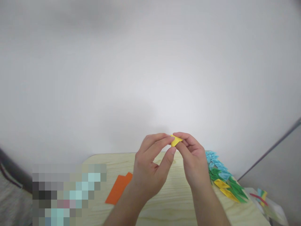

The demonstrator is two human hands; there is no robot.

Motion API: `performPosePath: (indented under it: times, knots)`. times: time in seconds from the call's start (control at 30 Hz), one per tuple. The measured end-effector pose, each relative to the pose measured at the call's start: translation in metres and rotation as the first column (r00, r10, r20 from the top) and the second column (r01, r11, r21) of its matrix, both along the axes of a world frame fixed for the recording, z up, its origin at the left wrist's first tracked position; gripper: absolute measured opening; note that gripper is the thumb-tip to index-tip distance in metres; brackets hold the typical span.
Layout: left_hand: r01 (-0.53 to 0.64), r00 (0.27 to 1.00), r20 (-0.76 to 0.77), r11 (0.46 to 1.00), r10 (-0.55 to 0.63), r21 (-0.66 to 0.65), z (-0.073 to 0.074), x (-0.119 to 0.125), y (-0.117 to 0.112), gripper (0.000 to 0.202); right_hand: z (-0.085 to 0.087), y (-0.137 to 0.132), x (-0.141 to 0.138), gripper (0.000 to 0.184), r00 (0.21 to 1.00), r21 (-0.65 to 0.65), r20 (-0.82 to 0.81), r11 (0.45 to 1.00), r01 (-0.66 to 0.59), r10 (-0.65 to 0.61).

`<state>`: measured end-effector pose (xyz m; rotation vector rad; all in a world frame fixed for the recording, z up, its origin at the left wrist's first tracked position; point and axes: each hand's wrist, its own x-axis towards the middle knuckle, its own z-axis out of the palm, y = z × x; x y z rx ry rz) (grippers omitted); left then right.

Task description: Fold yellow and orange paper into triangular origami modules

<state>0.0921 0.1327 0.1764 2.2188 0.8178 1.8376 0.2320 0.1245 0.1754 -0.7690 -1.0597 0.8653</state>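
A small piece of folded yellow paper (176,141) is held up above the table between both hands. My left hand (152,158) pinches its left side, with the fingertips on top and the thumb just below. From the right, my right hand (193,153) grips the same paper, its thumb along the lower edge and its index finger behind the top. Part of the paper is hidden by the fingers. Orange paper (118,190) lies on the table left of my left forearm and is partly covered by it.
Blue folded paper pieces (217,164), green ones (237,190) and yellow ones (222,184) lie along the right edge of the wooden table (171,201). A white wall (150,78) rises behind. Something at the lower left is pixelated. Beyond the right edge sits a pale bag (276,208).
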Motion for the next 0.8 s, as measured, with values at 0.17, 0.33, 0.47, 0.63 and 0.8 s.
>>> performPosePath:
  times: [0.17,0.33,0.47,0.63,0.8]
  knots:
    - [-0.037,0.999,0.017,0.999,0.037,-0.006,0.0002,0.0039,0.0007,0.027,-0.0018,0.0,0.0011,0.016,0.987,0.013,0.135,0.996,0.091,-0.092]
    - [-0.031,0.999,0.028,0.999,0.032,-0.029,-0.002,0.001,0.0052,0.03,-0.002,0.0018,0.0018,0.016,0.929,0.111,0.279,0.969,0.219,-0.242]
    - [-0.007,0.998,0.064,0.999,0.011,-0.05,-0.0026,-0.0033,0.0071,0.03,0.0015,-0.0006,0.0008,0.016,0.923,0.142,0.303,0.969,0.202,-0.237]
    - [-0.004,0.996,0.088,0.995,0.013,-0.098,-0.0013,-0.0042,0.0065,0.033,-0.0003,-0.0032,-0.0003,0.014,0.937,0.08,0.283,0.979,0.188,-0.203]
    - [-0.001,0.996,0.091,0.975,0.022,-0.223,0.0022,-0.0039,0.0071,0.037,-0.0025,-0.0032,-0.0025,0.012,0.944,0.058,0.192,0.964,0.261,-0.268]
